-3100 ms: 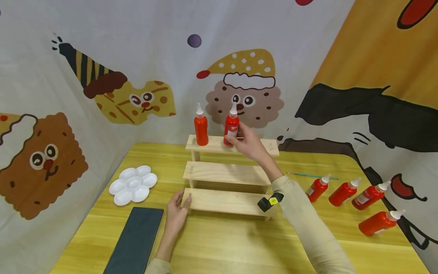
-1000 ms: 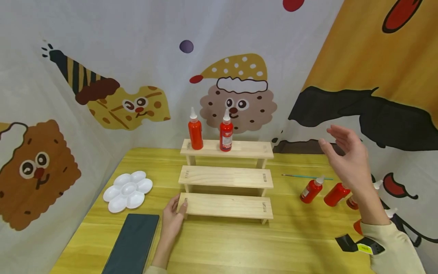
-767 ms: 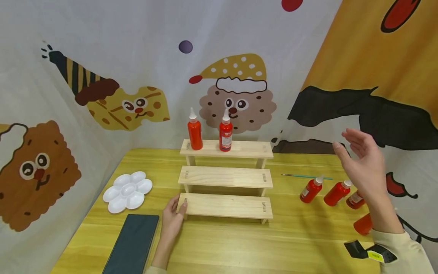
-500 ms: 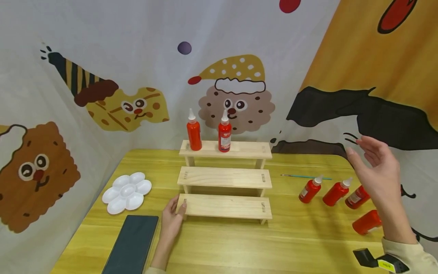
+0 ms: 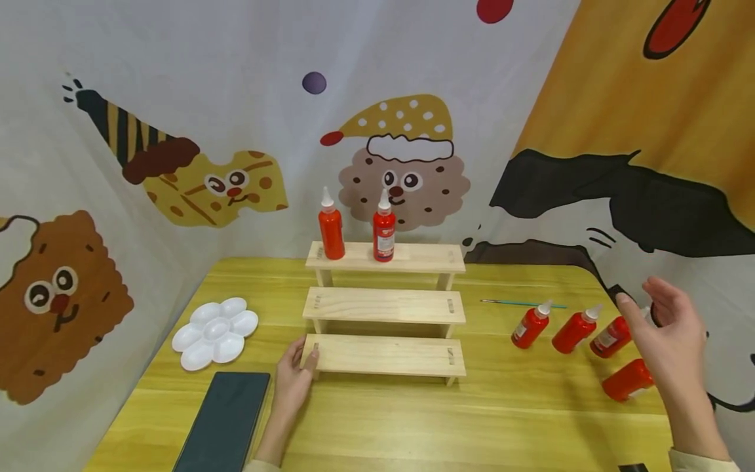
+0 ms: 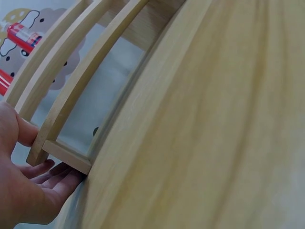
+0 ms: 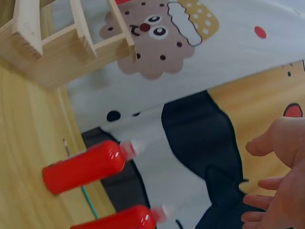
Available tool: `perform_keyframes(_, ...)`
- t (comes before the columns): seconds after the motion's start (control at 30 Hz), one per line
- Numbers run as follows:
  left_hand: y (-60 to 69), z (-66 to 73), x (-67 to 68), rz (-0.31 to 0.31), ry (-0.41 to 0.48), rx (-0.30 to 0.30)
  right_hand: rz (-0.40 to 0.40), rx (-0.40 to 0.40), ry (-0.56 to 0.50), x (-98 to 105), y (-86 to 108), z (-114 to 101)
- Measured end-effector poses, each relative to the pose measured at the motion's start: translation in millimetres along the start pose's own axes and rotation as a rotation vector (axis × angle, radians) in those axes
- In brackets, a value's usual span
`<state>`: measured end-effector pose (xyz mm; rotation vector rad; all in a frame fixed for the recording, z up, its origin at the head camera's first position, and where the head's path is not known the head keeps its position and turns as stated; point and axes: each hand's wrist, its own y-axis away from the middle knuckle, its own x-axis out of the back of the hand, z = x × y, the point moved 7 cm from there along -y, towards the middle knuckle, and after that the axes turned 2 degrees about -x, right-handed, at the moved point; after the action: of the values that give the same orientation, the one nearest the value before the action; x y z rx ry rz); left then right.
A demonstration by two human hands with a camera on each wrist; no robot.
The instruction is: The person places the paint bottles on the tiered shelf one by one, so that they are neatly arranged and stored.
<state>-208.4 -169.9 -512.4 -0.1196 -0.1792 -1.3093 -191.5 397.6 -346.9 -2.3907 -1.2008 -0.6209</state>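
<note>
A three-tier wooden display stand (image 5: 383, 305) stands mid-table. My left hand (image 5: 293, 380) holds the left end of its lowest tier, the thumb on top and the fingers round the side, as the left wrist view shows. Two red squeeze bottles with white nozzles, a left one (image 5: 332, 233) and a right one (image 5: 384, 236), stand on the top tier. My right hand (image 5: 672, 337) is empty, fingers loosely bent, hovering by several more red bottles (image 5: 571, 333) at the table's right. It partly covers the rearmost of them. In the right wrist view a red bottle (image 7: 86, 167) lies apart from the hand.
A white flower-shaped paint palette (image 5: 215, 333) and a dark flat rectangular case (image 5: 224, 419) lie on the left. A thin teal paintbrush (image 5: 525, 303) lies behind the right-hand bottles. A cartoon-printed cloth (image 5: 248, 78) hangs behind the table (image 5: 401, 426).
My right hand has let go of the second bottle on the top tier, then moved right and down toward the right-hand bottles. The left hand stays on the stand.
</note>
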Motion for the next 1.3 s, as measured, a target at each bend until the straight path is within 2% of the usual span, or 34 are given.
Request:
perform_keyframes(0.13,0.1,-0.2,0.2,0.007,-0.006,-0.004,0.022,-0.099,0.024,2.9,0.0,20.1)
perform_keyframes(0.43,0.6,0.2,0.9,0.011,-0.003,-0.002,0.022,-0.222,0.047,5.3,3.5,62.5)
perform_keyframes(0.73,1.8,0.1,0.8,0.006,-0.015,0.001,-0.005,-0.285,0.150,-0.1,10.9,95.8)
perform_keyframes(1.0,1.6,-0.8,0.9,0.003,-0.013,0.007,-0.069,-0.346,0.074,-10.0,15.3,119.7)
perform_keyframes(1.3,2.1,-0.6,1.2,0.003,-0.022,0.009,-0.138,-0.399,0.046,-18.2,14.2,150.5)
